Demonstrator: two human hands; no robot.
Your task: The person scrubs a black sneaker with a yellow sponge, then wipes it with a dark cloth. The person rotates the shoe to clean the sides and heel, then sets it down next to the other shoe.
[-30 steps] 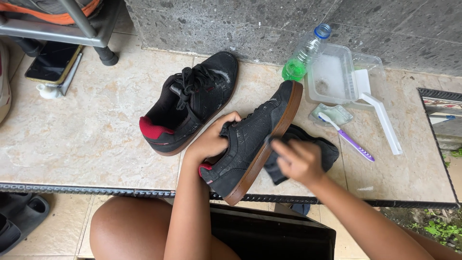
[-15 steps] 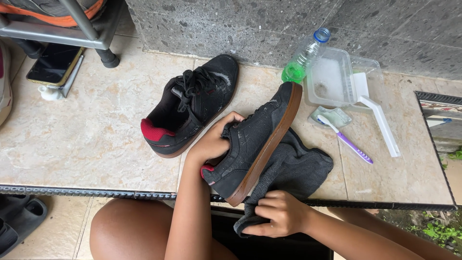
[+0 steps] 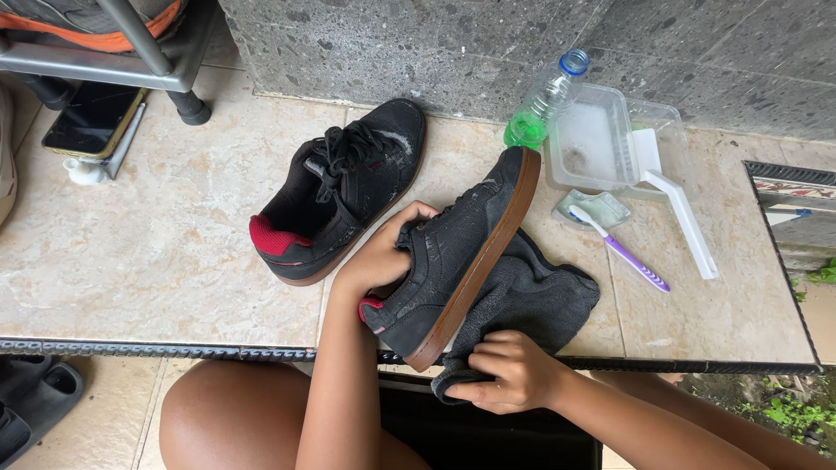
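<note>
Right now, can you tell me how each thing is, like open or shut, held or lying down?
Held shoe: tipped on its side, gripped by the left hand.
Dark cloth: spread under the shoe, edge pinched by the right hand.
Other shoe: upright, laces loose.
Bottle: lying tilted, capped, green liquid inside.
Tub: open, sudsy.
Toothbrush: lying flat.
Phone: screen dark.

A purple toothbrush (image 3: 625,251) lies near a plastic tub (image 3: 601,139) and bottle (image 3: 542,103).
</note>
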